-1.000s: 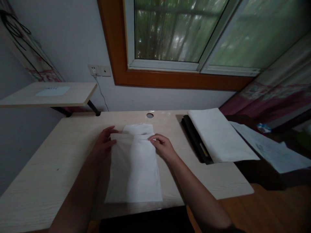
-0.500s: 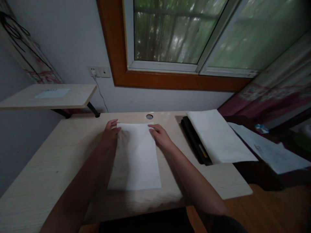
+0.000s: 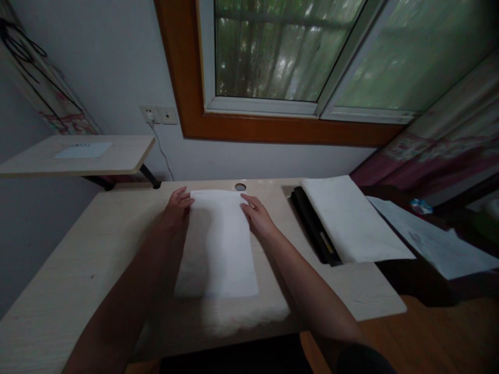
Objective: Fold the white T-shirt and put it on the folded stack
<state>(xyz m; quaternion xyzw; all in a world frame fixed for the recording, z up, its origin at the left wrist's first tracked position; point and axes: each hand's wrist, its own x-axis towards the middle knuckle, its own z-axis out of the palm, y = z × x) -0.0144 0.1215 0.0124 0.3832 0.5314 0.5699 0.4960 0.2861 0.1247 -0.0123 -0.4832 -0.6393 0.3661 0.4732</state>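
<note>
A blank white sheet of paper (image 3: 222, 254) lies lengthwise in front of me on the pale wooden desk, its far edge slightly bowed. My left hand (image 3: 178, 208) grips the far left corner between thumb and fingers. At the far right corner, my right hand (image 3: 257, 214) pinches the paper's side, the index finger stretched along the edge. A shadow falls over the left part of the sheet. Whether it is one sheet or a few together, I cannot tell.
The desk (image 3: 93, 244) has a cable hole (image 3: 240, 187) near its back edge. To the right, more white paper (image 3: 354, 218) rests on a black folder-like object (image 3: 312, 228). A raised shelf (image 3: 128, 156) stands at the left, with a labelled paper (image 3: 83, 150) on it.
Both hands have shifted the paper a little away from me, towards the cable hole. Its far edge now bows slightly.
</note>
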